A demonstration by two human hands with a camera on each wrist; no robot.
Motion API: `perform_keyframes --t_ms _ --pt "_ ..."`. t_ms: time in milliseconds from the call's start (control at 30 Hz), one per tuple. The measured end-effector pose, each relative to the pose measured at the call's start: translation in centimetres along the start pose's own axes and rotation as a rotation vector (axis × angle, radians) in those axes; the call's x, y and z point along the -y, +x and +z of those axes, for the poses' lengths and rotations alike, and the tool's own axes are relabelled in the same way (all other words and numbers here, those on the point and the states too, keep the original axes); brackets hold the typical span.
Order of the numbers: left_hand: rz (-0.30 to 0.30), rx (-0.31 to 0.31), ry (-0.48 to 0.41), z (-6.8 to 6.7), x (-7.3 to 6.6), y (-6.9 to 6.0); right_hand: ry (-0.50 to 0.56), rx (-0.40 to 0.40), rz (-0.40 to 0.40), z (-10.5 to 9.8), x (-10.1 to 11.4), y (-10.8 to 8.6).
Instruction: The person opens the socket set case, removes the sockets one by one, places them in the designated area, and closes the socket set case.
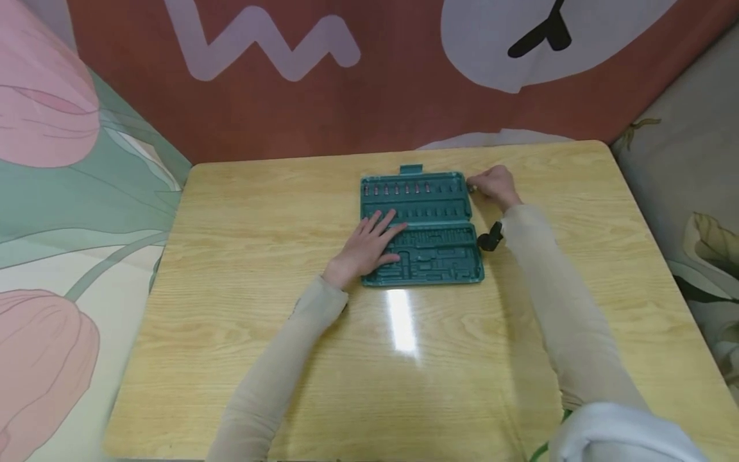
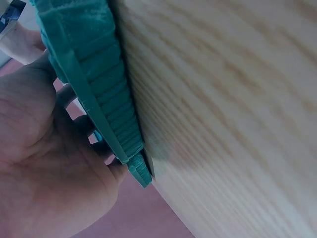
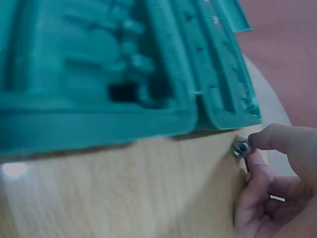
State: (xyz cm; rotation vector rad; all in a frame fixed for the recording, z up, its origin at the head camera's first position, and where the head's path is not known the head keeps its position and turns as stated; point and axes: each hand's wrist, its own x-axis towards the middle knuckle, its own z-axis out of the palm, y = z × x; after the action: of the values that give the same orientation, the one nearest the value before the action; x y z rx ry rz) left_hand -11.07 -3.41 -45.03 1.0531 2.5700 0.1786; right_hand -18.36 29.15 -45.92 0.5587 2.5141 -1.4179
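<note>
A green plastic tool case (image 1: 441,262) lies unfolded on the table, with moulded slots in both halves. Several small reddish bits (image 1: 396,189) stand in a row in its far half, toward the left. My left hand (image 1: 362,249) rests with spread fingers on the left side of the case; its palm shows beside the case's edge (image 2: 94,64) in the left wrist view. Just off the far right corner, my right hand (image 1: 498,185) pinches a small silver metal socket (image 3: 241,148) between thumb and index finger. The socket is close to the tabletop; contact cannot be told.
The wooden table (image 1: 242,256) extends around the case on all sides. A latch tab (image 1: 411,169) sticks out from the case's far edge. Behind the table hangs a red-brown patterned backdrop (image 1: 392,115). A black wrist camera (image 1: 491,237) sits beside the case's right edge.
</note>
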Motion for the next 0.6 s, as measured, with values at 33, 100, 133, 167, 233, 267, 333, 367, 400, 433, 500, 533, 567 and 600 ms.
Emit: perform_keyframes --t_ms 33,100,133,167,233,267,333,367,400,433,500,533,567,600 --pt "0.0 0.0 -0.005 -0.05 0.05 -0.02 -0.03 -0.007 -0.006 0.09 0.08 0.11" --pt "0.001 0.0 -0.014 -0.12 0.12 -0.05 -0.079 -0.022 -0.004 0.29 0.25 0.2" --pt "0.0 0.002 -0.018 -0.17 0.11 -0.06 -0.094 -0.026 0.0 0.36 0.32 0.19" --pt "0.0 0.003 -0.02 -0.21 0.11 -0.08 -0.103 -0.029 0.0 0.43 0.39 0.11" --pt "0.0 0.002 -0.02 -0.27 0.07 -0.11 -0.113 -0.031 -0.003 0.48 0.5 -0.06" --pt "-0.001 0.003 -0.02 -0.31 0.02 -0.12 -0.113 -0.028 -0.005 0.48 0.51 -0.15" --pt "-0.002 0.005 -0.018 -0.35 -0.08 -0.14 -0.114 -0.024 -0.018 0.43 0.48 -0.26" --pt "-0.002 0.004 -0.018 -0.35 -0.11 -0.13 -0.113 -0.023 -0.023 0.42 0.47 -0.33" --pt "-0.003 0.004 -0.018 -0.33 -0.15 -0.12 -0.113 -0.022 -0.026 0.39 0.45 -0.37" --pt "-0.003 0.004 -0.019 -0.31 -0.16 -0.1 -0.114 -0.023 -0.03 0.37 0.41 -0.4" --pt "-0.004 0.003 -0.019 -0.25 -0.19 -0.1 -0.118 -0.023 -0.033 0.34 0.27 -0.39" --pt "-0.004 0.003 -0.019 -0.24 -0.19 -0.11 -0.117 -0.024 -0.03 0.35 0.23 -0.39" --pt "-0.005 0.003 -0.019 -0.24 -0.19 -0.12 -0.119 -0.028 -0.031 0.35 0.17 -0.36" --pt "-0.005 0.003 -0.019 -0.23 -0.18 -0.12 -0.119 -0.032 -0.03 0.35 0.12 -0.33"
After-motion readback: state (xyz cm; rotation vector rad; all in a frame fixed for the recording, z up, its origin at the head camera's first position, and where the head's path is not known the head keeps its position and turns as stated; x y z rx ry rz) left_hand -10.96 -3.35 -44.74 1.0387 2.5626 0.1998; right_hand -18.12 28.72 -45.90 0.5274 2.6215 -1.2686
